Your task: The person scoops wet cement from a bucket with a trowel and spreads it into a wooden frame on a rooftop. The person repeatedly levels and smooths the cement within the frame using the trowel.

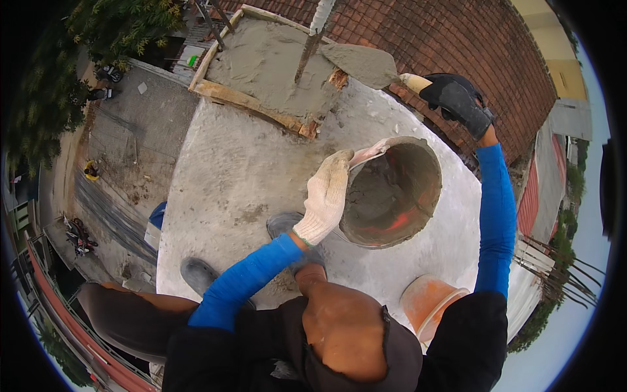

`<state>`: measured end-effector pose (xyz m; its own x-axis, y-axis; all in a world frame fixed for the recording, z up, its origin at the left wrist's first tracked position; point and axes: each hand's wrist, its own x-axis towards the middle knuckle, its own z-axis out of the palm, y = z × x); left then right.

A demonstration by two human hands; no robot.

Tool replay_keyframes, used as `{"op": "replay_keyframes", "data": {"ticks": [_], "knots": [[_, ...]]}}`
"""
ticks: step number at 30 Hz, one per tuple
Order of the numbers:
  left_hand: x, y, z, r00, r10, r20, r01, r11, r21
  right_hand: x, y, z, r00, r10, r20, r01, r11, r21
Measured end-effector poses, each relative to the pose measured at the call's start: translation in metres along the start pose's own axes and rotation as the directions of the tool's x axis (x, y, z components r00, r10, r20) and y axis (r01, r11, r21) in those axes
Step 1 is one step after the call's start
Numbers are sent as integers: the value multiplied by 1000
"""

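Note:
My left hand (326, 196), in a cream knit glove, is closed on the rim of a bucket (428, 189). The bucket tilts with its mouth toward me, and grey mortar (372, 196) coats its inside. Up to the right, my right hand (460, 103), in a black glove, grips the pale handle of a trowel (362, 64). Its blade is covered in mortar and reaches to the right edge of a wooden form (245, 98). Wet, roughly levelled concrete (261, 62) fills the form.
Mortar-caked rebar (307, 59) rises from the form. I squat on a pale concrete slab (222, 170); its left edge drops to a yard (130, 157) with motorcycles and a person in yellow (91, 171). An orange bucket (428, 300) lies near my right knee. Beyond is a tiled roof (470, 39).

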<state>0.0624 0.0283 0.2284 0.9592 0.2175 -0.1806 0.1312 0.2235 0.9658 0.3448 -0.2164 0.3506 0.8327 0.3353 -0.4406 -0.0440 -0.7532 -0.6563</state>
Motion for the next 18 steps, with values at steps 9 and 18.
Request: {"op": "replay_keyframes", "data": {"ticks": [9,18], "knots": [[-2,8,-2,1000,-12,1,12,999,-38,-95,13,-25,994,67,-82,-73,995,-70],[8,9,5,999,26,26,-26,999,34,-310,-29,-7,964,-178,-200,87,916,-392]]}}
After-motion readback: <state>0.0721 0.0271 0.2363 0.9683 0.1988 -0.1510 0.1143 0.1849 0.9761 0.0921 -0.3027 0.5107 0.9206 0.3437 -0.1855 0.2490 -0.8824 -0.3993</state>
